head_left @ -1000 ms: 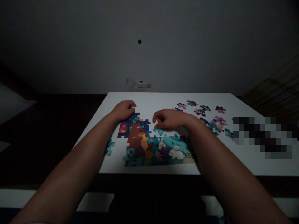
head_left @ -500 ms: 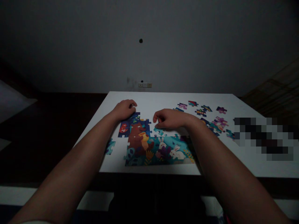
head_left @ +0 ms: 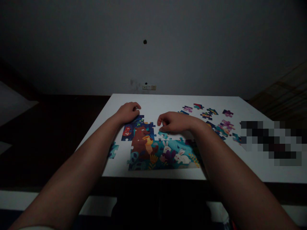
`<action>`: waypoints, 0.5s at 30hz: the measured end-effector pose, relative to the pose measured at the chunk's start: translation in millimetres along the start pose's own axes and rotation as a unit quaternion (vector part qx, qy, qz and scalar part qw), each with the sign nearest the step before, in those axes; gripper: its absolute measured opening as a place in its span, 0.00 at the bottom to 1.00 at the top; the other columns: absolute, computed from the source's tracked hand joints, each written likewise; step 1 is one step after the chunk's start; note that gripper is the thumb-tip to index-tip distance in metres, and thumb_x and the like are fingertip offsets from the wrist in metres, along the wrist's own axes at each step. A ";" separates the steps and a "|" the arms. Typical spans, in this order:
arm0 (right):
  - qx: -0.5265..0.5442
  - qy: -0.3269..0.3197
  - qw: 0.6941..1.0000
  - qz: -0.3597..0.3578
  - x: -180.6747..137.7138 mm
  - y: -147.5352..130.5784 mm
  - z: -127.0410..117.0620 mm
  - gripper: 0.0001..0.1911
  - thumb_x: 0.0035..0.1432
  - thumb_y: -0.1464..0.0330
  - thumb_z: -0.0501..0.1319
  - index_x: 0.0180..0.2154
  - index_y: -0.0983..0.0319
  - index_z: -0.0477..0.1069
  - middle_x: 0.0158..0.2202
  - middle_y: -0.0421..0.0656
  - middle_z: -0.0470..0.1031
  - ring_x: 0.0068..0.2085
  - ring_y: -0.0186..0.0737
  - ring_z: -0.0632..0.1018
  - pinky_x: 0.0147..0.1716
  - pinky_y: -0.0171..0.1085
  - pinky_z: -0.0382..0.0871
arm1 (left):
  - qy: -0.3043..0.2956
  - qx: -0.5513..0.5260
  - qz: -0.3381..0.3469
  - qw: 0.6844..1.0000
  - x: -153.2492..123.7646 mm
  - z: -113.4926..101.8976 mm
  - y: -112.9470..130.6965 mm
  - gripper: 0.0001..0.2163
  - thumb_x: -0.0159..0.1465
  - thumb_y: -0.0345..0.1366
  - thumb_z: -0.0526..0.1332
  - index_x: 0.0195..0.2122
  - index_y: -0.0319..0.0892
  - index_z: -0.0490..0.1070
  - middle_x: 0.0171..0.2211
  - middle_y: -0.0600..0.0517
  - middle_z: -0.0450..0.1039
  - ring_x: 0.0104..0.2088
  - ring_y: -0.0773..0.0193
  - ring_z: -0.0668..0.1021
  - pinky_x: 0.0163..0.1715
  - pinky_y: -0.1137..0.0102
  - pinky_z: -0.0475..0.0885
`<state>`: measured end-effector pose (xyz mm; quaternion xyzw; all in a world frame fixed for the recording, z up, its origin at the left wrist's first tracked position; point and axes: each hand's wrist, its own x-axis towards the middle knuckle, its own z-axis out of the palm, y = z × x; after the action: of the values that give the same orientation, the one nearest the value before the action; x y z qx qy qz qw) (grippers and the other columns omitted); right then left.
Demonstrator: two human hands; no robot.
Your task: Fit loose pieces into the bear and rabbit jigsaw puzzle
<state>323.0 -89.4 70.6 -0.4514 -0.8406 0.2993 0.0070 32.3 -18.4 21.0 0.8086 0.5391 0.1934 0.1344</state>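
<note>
Puzzle: part-built jigsaw puzzle (head_left: 144, 147) showing a bear and rabbits, near the worktop (head_left: 172, 103) front edge.
Left hand (head_left: 128, 113): fingers (head_left: 136, 107) curled at the puzzle's top edge; grip unclear.
Right hand (head_left: 175, 122): fingers (head_left: 161, 125) narrow, at a teal piece (head_left: 163, 135); grip unclear.
Loose pieces: cluster (head_left: 206, 111) toward back right corner; single piece (head_left: 112, 150) beside puzzle's left side.

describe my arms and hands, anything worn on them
The left arm and right arm are bare, no watch or bracelet; the left hand and right hand are ungloved. A pale strip, perhaps a cuff, edges the view's bottom by the left arm.
</note>
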 end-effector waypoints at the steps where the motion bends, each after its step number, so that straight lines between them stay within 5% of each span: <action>1: -0.003 0.002 1.000 0.000 -0.2 -0.1 0.0 0.16 0.58 0.64 0.68 0.48 0.61 0.79 0.37 0.44 0.81 0.33 0.40 0.77 0.31 0.38 0.64 | -0.001 0.001 0.002 1.000 0.1 0.0 -0.2 0.17 0.63 0.40 0.62 0.51 0.43 0.81 0.43 0.45 0.81 0.40 0.55 0.79 0.44 0.60 0.73; 15: -0.002 0.008 1.000 -0.005 0.5 1.1 1.7 0.16 0.58 0.63 0.67 0.48 0.60 0.78 0.37 0.44 0.81 0.32 0.40 0.77 0.31 0.39 0.64 | -0.002 0.003 0.003 1.000 0.6 0.3 0.1 0.17 0.61 0.40 0.61 0.50 0.44 0.81 0.41 0.46 0.81 0.39 0.55 0.78 0.43 0.60 0.73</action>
<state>323.1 -89.4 68.5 -0.4495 -0.8433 0.2944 0.0144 32.7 -17.9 20.9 0.8113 0.5368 0.1903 0.1323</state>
